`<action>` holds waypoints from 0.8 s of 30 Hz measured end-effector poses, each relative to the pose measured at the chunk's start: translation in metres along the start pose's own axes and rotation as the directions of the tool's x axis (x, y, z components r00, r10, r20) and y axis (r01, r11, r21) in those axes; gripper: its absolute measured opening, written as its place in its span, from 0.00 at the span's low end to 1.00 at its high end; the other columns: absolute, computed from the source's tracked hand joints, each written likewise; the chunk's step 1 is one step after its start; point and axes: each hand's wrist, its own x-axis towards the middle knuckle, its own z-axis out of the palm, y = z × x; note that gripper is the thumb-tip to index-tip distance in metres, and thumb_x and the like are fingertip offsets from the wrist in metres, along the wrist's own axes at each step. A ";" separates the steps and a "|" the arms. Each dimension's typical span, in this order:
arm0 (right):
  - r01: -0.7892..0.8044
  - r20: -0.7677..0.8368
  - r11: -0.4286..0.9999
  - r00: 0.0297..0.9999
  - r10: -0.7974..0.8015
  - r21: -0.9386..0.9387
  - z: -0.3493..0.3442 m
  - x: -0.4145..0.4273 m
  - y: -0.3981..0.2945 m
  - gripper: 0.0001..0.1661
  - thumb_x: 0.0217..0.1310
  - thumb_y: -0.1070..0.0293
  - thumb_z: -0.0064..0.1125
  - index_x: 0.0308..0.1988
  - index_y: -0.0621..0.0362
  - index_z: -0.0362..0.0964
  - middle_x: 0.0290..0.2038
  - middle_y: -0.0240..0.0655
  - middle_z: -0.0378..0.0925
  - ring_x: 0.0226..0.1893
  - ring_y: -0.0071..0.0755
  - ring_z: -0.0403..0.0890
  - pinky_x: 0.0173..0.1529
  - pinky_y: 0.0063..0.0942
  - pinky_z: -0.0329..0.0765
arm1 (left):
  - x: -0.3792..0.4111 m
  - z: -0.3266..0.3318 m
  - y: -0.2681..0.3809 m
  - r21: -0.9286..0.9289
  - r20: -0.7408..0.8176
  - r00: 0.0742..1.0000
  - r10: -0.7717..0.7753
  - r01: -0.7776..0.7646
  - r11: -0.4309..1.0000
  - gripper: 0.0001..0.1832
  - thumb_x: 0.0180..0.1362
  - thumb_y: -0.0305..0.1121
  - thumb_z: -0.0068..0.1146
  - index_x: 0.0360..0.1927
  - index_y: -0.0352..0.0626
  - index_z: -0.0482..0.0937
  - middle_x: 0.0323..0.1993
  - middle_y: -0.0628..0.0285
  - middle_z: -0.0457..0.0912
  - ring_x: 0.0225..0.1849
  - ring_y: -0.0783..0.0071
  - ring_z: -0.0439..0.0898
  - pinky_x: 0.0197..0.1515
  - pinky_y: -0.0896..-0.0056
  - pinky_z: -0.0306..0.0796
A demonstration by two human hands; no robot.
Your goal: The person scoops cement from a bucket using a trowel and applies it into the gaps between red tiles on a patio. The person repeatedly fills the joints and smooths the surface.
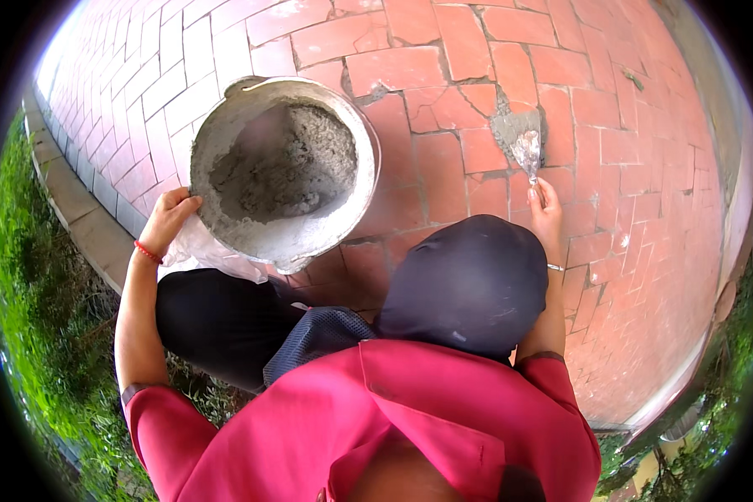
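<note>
My left hand (177, 213) grips the rim of a round metal basin (288, 241) at its left side. Grey wet mortar (314, 157) lies in the basin, heaped towards the far side. To the right, my right hand (544, 204) holds the handle of a putty knife (527, 147), whose blade is coated with mortar. The blade lies at a mortar patch (507, 122) on the red paving tiles (439, 166). A crumpled clear plastic bag (210, 248) is under my left hand, beside the basin.
My bent knees are close below the basin and the knife. Cracked red tiles (615, 150) with uneven joints spread around. A stone curb (69, 188) borders grass (31, 251) at the left. A pale edging strip (737, 163) runs along the right. A small green leaf (634, 80) lies at the upper right.
</note>
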 end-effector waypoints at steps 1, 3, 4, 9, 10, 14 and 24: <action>0.005 0.018 1.000 1.000 -0.005 -0.008 -0.002 0.008 -0.005 0.18 0.62 0.70 0.53 0.51 0.64 0.67 0.40 0.30 0.76 0.39 0.19 0.74 0.46 0.20 0.71 | -0.001 0.003 -0.001 -0.002 -0.007 1.000 -0.022 0.022 1.000 0.12 0.58 0.32 0.50 0.25 0.33 0.74 0.22 0.76 0.67 0.26 0.87 0.63 0.28 0.79 0.59; -0.013 0.051 1.000 0.999 0.013 -0.008 -0.006 0.023 -0.017 0.19 0.63 0.70 0.53 0.52 0.65 0.67 0.41 0.31 0.75 0.40 0.19 0.74 0.47 0.20 0.71 | -0.003 0.005 -0.003 0.002 -0.020 0.997 -0.077 0.077 0.997 0.12 0.58 0.33 0.50 0.24 0.35 0.73 0.21 0.77 0.65 0.25 0.87 0.61 0.27 0.78 0.58; -0.038 0.066 0.999 0.997 0.038 0.002 -0.007 0.032 -0.024 0.19 0.63 0.69 0.53 0.52 0.65 0.67 0.42 0.32 0.75 0.41 0.20 0.74 0.47 0.20 0.71 | -0.006 0.006 -0.005 0.020 -0.039 0.994 -0.101 0.101 0.995 0.12 0.58 0.33 0.51 0.24 0.35 0.73 0.21 0.77 0.64 0.25 0.87 0.61 0.27 0.78 0.57; -0.040 0.148 0.991 0.989 0.021 0.124 0.006 0.077 -0.019 0.20 0.62 0.70 0.54 0.52 0.65 0.67 0.45 0.35 0.76 0.47 0.23 0.76 0.50 0.21 0.71 | -0.009 0.018 0.012 -0.001 -0.129 0.980 -0.152 0.153 0.988 0.11 0.57 0.32 0.51 0.24 0.35 0.72 0.21 0.77 0.64 0.25 0.87 0.60 0.27 0.78 0.57; -0.038 0.173 0.989 0.985 0.013 0.146 0.008 0.088 -0.016 0.20 0.62 0.70 0.54 0.52 0.65 0.67 0.45 0.36 0.77 0.47 0.24 0.76 0.50 0.22 0.71 | -0.007 0.012 -0.001 0.044 -0.129 0.973 -0.192 0.199 0.979 0.11 0.57 0.32 0.51 0.24 0.36 0.73 0.21 0.78 0.64 0.25 0.87 0.60 0.27 0.78 0.56; 0.081 0.255 0.995 0.962 -0.092 0.054 0.029 0.122 -0.017 0.19 0.61 0.71 0.55 0.50 0.66 0.68 0.45 0.40 0.77 0.48 0.27 0.78 0.50 0.23 0.72 | -0.010 0.010 -0.030 0.007 -0.138 0.948 -0.288 0.291 0.957 0.11 0.57 0.32 0.52 0.23 0.38 0.72 0.21 0.78 0.63 0.24 0.87 0.59 0.26 0.78 0.55; 0.394 0.421 0.886 0.866 -0.269 -0.246 0.071 0.191 -0.015 0.19 0.58 0.67 0.57 0.48 0.64 0.70 0.44 0.45 0.77 0.47 0.41 0.78 0.50 0.30 0.73 | -0.004 0.010 -0.029 0.070 -0.122 0.953 -0.277 0.287 0.955 0.13 0.59 0.35 0.52 0.21 0.40 0.69 0.21 0.78 0.61 0.25 0.87 0.58 0.26 0.78 0.55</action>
